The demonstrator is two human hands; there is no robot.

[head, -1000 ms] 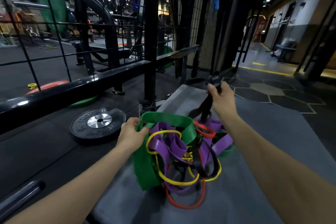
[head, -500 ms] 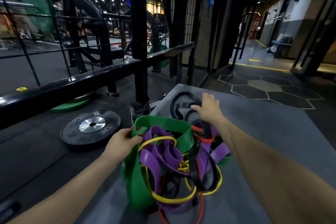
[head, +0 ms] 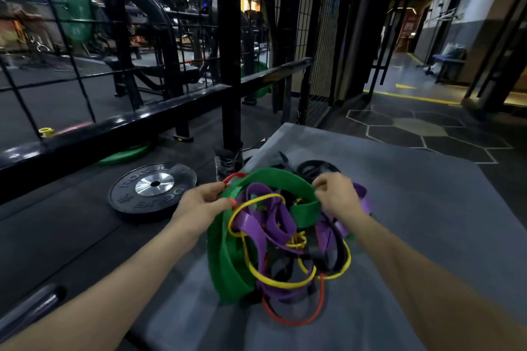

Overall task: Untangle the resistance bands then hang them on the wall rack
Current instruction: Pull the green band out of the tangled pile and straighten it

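A tangled heap of resistance bands lies on a grey mat (head: pixel 413 208). It holds a wide green band (head: pixel 225 259), purple bands (head: pixel 273 225), thin yellow bands (head: pixel 279 283), a red band (head: pixel 296 322) and black ones. My left hand (head: pixel 199 204) grips the green band's left side together with a loop of the thin red band. My right hand (head: pixel 336 194) pinches the green band's upper right edge. A separate black band (head: pixel 316 167) lies coiled on the mat just beyond the heap.
A black weight plate (head: pixel 152 189) lies flat on the floor to the left, with a green plate (head: pixel 125 155) behind it. A black rail (head: pixel 114 128) and upright post (head: pixel 231 65) stand beyond. Wire mesh panels (head: pixel 322 37) rise at the back.
My right hand let the black band drop onto the mat beyond the heap, then came back and took the green band's right edge. My left hand kept its hold.
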